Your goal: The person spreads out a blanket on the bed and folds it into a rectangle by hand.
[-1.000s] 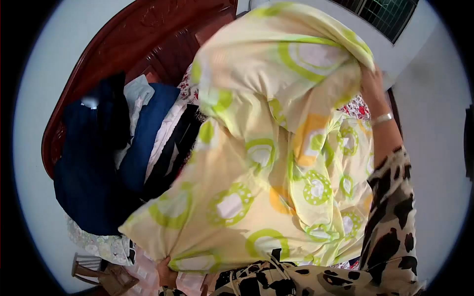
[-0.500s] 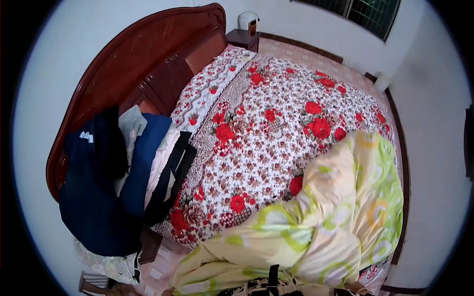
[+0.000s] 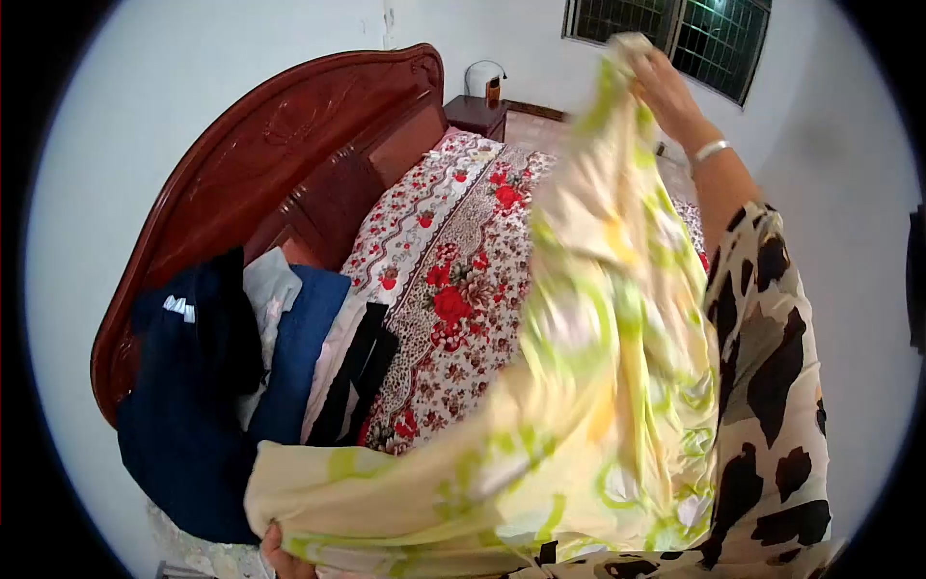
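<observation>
A yellow cloth (image 3: 598, 386) with green and orange ring patterns hangs between my two hands, partly blurred. My right hand (image 3: 667, 92), raised high at the upper right and wearing a silver bracelet, grips its top end. Low at the lower left, my left hand (image 3: 285, 554) holds the cloth's edge, with only its fingers in view. Behind the cloth lies a bed cover (image 3: 449, 289) with red flowers, partly hidden by it.
Dark blue clothing (image 3: 183, 415) and folded garments (image 3: 309, 357) lie at the left beside the carved wooden headboard (image 3: 280, 154). A nightstand (image 3: 477, 114) stands behind the bed. A barred window (image 3: 675, 39) is at the top.
The cloth was spread wide, then dropped low at the front right, exposing the bed cover. Now my right hand has lifted one end high, and my left hand shows again at lower left.
</observation>
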Motion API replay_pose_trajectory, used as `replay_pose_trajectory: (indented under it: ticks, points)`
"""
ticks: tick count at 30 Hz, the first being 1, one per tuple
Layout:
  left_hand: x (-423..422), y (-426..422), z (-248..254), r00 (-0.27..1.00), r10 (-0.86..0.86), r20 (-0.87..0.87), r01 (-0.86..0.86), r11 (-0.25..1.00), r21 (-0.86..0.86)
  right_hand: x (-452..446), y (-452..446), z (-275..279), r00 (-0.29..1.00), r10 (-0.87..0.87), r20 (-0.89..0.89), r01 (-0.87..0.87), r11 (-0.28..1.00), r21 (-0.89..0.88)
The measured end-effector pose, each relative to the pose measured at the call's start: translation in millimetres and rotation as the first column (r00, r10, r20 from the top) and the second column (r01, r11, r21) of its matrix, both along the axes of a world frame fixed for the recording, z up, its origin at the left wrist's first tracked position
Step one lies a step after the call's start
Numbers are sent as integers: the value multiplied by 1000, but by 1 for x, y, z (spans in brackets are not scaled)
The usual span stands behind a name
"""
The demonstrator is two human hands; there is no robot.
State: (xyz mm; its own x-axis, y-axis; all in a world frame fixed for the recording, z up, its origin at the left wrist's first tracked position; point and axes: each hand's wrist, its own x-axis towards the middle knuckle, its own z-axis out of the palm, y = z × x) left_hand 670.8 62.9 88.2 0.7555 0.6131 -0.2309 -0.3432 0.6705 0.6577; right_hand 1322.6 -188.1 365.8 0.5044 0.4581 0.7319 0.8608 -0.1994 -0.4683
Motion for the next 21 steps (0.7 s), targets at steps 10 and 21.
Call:
replay_pose_trajectory:
  ticks: [10, 21]
  points:
    - [46, 22, 15, 944, 271, -187, -257, 962, 96, -86, 13, -298, 979, -60, -196, -63, 823, -564]
    - [111, 28, -29, 794, 383, -471, -92, 843, 529, -525, -496, -580, 645, -686, -337, -313, 165, -935]
